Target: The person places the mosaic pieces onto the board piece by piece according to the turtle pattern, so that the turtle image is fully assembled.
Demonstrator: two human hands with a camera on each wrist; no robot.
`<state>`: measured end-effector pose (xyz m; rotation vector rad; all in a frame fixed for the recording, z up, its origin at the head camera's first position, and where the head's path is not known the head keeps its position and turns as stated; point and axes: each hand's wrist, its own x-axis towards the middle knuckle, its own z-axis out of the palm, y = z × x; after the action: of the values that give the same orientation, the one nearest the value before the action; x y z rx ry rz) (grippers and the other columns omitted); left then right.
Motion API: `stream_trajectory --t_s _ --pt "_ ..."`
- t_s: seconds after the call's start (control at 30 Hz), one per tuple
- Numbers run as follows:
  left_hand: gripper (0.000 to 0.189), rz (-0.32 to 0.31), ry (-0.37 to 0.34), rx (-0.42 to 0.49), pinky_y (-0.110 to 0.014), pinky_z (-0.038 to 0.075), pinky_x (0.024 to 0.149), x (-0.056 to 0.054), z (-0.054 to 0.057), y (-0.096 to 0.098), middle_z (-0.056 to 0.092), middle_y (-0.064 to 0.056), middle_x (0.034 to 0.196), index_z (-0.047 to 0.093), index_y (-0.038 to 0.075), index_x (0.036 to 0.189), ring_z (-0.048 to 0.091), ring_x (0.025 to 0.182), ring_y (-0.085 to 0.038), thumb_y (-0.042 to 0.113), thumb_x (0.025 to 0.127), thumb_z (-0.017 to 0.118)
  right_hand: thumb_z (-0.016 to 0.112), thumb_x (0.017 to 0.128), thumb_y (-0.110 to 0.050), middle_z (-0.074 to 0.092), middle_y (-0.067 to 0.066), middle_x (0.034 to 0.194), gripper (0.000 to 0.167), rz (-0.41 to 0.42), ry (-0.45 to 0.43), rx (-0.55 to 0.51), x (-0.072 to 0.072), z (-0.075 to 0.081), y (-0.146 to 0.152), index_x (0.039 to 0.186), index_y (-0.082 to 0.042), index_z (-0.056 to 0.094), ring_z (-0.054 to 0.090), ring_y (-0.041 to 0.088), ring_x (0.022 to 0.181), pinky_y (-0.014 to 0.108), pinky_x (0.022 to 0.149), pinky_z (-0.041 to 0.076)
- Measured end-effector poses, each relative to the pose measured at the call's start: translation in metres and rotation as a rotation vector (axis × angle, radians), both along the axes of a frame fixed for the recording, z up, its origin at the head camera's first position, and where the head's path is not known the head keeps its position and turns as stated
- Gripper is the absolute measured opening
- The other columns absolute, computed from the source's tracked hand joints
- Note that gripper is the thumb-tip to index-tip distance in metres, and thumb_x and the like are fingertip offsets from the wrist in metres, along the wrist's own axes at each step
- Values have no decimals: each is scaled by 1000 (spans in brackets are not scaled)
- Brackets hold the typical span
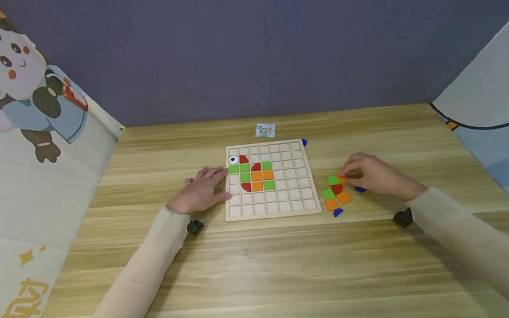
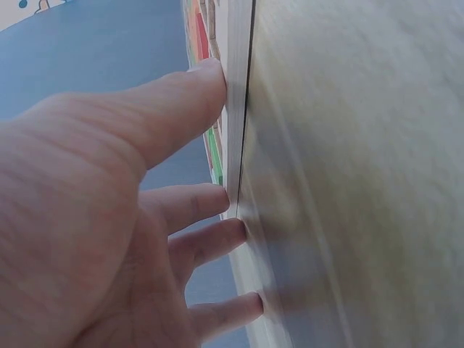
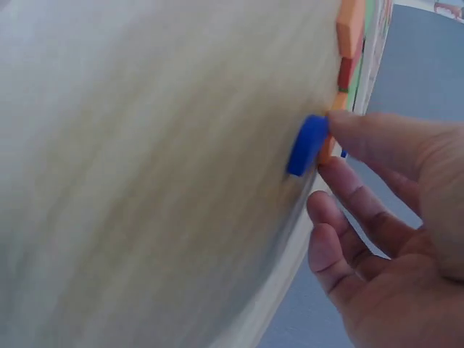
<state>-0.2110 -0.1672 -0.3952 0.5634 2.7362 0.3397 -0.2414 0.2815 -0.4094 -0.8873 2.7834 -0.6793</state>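
Right of the board point(image 1: 283, 207), we saw the right hand point(image 1: 375, 175) pinching an orange tile point(image 1: 342, 179) between thumb and forefinger, the other fingers bent. This square tile was mostly hidden, so we could not tell its direction; a green tile point(image 1: 332, 180) lay just beside it. The board lay flat, its sides running away from us. At its left edge, the left hand point(image 1: 201, 189) touched it with fingers apart. Both forearms point(image 1: 474, 243) reached inward from the near side.

Wood-grain desk point(image 1: 261, 275): grid board point(image 1: 291, 195) nr. ctr., pic. card point(image 1: 265, 130) just behind, loose grn./orng./red tiles point(image 1: 343, 197) + blue pcs. point(image 1: 338, 212) to R, another blue bit point(image 1: 304, 142) at board's far-R corner.
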Motion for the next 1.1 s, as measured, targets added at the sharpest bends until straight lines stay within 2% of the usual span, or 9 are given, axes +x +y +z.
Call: stream_trajectory --t_s 0.13,0.27,0.4,0.53,0.57,0.73,0.9,1.1 --pt "75 -1 -4 6 -74 17 95 0 -1 0 18 -10 155 21 12 152 10 139 -41 50 94 52 75 81 -11 62 -4 90 18 -78 -23 15 -3 0 -4 99 -13 75 55 14 78 34 66 49" --pt "75 2 -14 16 -74 15 96 0 -3 -1 17 -10 156 21 13 152 9 140 -40 49 94 52 75 82 -14 63 -3 89 18 -102 -14 7 -12 6 -19 100 -13 75 55 14 76 33 65 49" --pt "75 3 -8 8 -74 16 95 0 -3 -2 18 -10 155 21 13 152 9 140 -40 49 94 51 74 83 -17 62 -5 91 16 -71 -24 -36 -21 14 -47 99 -17 76 54 14 77 33 66 48" --pt "76 -1 2 0 -74 17 95 0 -1 -1 19 -11 155 21 12 152 10 139 -41 49 94 51 75 83 -20 61 -7 90 13 -3 -61 -79 -30 18 -81 96 -18 76 52 14 75 34 65 46" --pt "76 -4 4 -1 -74 17 95 0 0 -1 19 -12 155 21 11 152 10 139 -41 49 94 51 75 83 -19 61 -6 90 13 24 -58 -88 -33 19 -89 95 -16 76 52 14 75 35 69 47" --pt "75 -2 4 -3 -73 17 96 0 0 2 18 -11 155 20 12 152 9 140 -41 49 94 51 75 82 -15 63 -6 86 13 114 -25 -79 -42 22 -119 95 -13 77 54 13 77 34 74 47" --pt "75 4 -1 -3 -73 17 96 1 2 3 18 -11 155 20 12 152 9 140 -41 49 94 51 75 82 -14 63 -6 86 13 94 -61 -47 -49 18 -135 95 -13 77 54 13 77 30 69 46" --pt "75 16 -9 -8 -73 16 97 0 1 1 17 -9 156 20 13 152 8 140 -40 50 94 50 74 83 -11 63 -3 85 13 100 -74 -64 -56 11 -143 96 -11 77 53 15 76 31 68 45"
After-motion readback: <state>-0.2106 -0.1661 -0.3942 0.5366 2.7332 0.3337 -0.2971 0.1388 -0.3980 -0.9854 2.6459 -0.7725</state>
